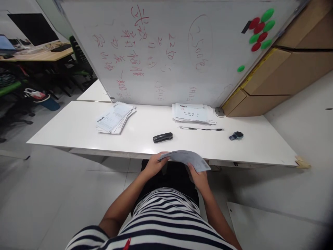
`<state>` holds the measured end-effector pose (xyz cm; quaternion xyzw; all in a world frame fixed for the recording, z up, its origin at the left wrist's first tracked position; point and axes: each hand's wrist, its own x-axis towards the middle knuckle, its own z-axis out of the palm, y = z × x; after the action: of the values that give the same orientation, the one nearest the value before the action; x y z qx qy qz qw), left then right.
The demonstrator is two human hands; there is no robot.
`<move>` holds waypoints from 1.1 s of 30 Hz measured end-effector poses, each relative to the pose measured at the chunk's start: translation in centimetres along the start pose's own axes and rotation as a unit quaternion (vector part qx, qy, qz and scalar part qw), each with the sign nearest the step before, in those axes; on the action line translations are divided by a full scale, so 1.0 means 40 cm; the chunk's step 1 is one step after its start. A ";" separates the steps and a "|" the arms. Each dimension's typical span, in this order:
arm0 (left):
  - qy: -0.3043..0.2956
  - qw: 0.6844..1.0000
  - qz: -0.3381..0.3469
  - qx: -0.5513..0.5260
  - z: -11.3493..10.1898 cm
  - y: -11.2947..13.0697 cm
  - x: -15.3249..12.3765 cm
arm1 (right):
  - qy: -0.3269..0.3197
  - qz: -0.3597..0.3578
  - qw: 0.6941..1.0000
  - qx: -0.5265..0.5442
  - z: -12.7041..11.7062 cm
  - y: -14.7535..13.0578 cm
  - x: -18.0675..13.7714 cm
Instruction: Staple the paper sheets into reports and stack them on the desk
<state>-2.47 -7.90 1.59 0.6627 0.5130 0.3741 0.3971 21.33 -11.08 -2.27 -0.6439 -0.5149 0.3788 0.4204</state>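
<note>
A sheaf of printed paper [186, 157] bends upward in an arc between my hands, at the near edge of the white table. My left hand [155, 164] pinches its left end, thumb on top. At its lower right part, my right hand [199, 176] grips it with the thumb on the near face. Whether it is one sheet or several, I cannot tell. Just beyond the paper lies a black stapler [162, 137]. One pile of printed papers [116, 118] rests slightly fanned at the left, and another pile of papers [192, 113] sits against the whiteboard.
The white table [78, 128] runs across in front of me. A whiteboard [171, 80] with red writing stands at its back. Cardboard boxes [273, 69] are stacked at the right. A dark watch [236, 135] and a thin strip [201, 128] lie on the tabletop.
</note>
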 end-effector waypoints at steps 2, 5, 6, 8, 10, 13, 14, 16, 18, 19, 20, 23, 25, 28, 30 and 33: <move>0.027 0.998 0.039 0.037 -0.014 0.007 0.037 | 0.034 0.062 0.997 0.035 -0.011 0.017 -0.006; 0.091 0.978 0.101 0.156 -0.037 -0.009 0.127 | 0.064 0.121 0.986 0.098 -0.026 0.030 -0.005; 0.103 0.967 0.108 0.207 -0.042 -0.021 0.159 | 0.064 0.130 0.982 0.122 -0.030 0.032 -0.003; 0.107 0.950 0.085 0.280 -0.045 -0.049 0.212 | 0.051 0.148 0.973 0.168 -0.038 0.033 0.001; 0.088 0.945 0.051 0.310 -0.042 -0.077 0.245 | 0.030 0.156 0.966 0.202 -0.045 0.033 0.004; 0.073 0.945 0.042 0.317 -0.037 -0.103 0.255 | 0.008 0.147 0.962 0.229 -0.051 0.032 0.003; 0.070 0.946 0.051 0.312 -0.038 -0.106 0.252 | 0.006 0.145 0.962 0.233 -0.052 0.031 0.002; 0.056 0.953 0.076 0.288 -0.044 -0.107 0.244 | 0.007 0.143 0.961 0.238 -0.054 0.028 -0.001; 0.045 0.961 0.091 0.258 -0.052 -0.105 0.238 | 0.001 0.144 0.960 0.241 -0.057 0.025 -0.002; 0.043 0.963 0.094 0.247 -0.055 -0.104 0.237 | -0.004 0.143 0.960 0.241 -0.059 0.022 -0.002; 0.041 0.965 0.095 0.241 -0.057 -0.104 0.237 | -0.008 0.140 0.961 0.240 -0.062 0.020 -0.002; 0.040 0.965 0.098 0.241 -0.058 -0.104 0.238 | -0.001 0.131 0.962 0.239 -0.077 0.013 -0.002; 0.035 0.964 0.103 0.243 -0.056 -0.104 0.238 | 0.018 0.135 0.960 0.246 -0.089 0.008 0.000; 0.025 0.964 0.112 0.241 -0.056 -0.102 0.238 | 0.029 0.150 0.953 0.262 -0.104 0.001 0.003; 0.025 0.963 0.115 0.241 -0.056 -0.101 0.238 | 0.020 0.154 0.951 0.267 -0.108 -0.001 0.005; 0.027 0.964 0.118 0.238 -0.057 -0.100 0.237 | 0.002 0.157 0.952 0.263 -0.104 0.002 0.008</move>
<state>-4.21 2.33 -0.31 0.7834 0.5163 0.3030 0.1671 25.25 -11.42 -0.86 -0.5840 -0.2888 0.5607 0.5110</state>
